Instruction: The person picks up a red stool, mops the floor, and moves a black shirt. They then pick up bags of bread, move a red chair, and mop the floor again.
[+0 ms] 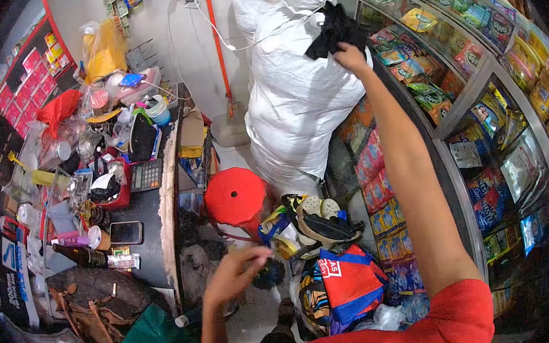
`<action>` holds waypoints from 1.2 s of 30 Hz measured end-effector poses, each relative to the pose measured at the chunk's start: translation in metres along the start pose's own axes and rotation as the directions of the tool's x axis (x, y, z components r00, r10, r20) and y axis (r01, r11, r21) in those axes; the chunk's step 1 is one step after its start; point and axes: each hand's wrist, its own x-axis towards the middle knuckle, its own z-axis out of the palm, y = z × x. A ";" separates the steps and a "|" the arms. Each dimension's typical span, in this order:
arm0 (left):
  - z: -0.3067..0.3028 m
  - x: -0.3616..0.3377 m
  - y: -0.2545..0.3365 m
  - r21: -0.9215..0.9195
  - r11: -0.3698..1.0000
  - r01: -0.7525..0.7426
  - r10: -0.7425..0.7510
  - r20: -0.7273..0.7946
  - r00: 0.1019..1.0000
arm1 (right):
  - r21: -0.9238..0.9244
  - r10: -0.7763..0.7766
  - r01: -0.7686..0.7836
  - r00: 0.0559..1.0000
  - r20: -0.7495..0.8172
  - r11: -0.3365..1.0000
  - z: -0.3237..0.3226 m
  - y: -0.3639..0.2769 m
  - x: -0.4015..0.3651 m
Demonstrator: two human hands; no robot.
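Observation:
At the top right of centre, my right hand (pixel 351 57) is closed on a black cloth (pixel 335 32), which lies against the upper part of a tall white sack (pixel 301 97). My right arm reaches up past the glass display case. Lower down, my left hand (pixel 239 272) hangs in the air, its fingers apart and nothing in them. It is just below a red round stool (pixel 236 196) and left of a bag with a pair of light clogs (pixel 320 208). Part of the black cloth's outline is bunched, so its kind cannot be made out.
Left, a cluttered counter (pixel 154 214) holds a calculator (pixel 147 175) and a phone (pixel 126 233). A glass case (pixel 444 127) with snack packets lines the right. On the floor sits a red and blue bag (pixel 356 279). A white cable crosses near the sack's top.

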 end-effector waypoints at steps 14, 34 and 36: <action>-0.037 -0.134 -0.056 0.547 0.261 0.795 -0.630 -0.527 0.570 | 0.272 -0.183 0.112 0.951 0.251 0.956 0.088 0.073 -0.236; 0.031 -0.160 -0.079 0.667 0.601 0.439 -0.180 -0.422 0.889 | 0.412 0.101 -0.846 0.468 0.878 0.340 0.017 -0.080 -0.861; 0.047 -0.173 -0.057 0.679 0.579 0.452 -0.201 -0.418 0.886 | 0.423 0.182 -0.858 0.484 0.856 0.291 -0.013 -0.084 -0.886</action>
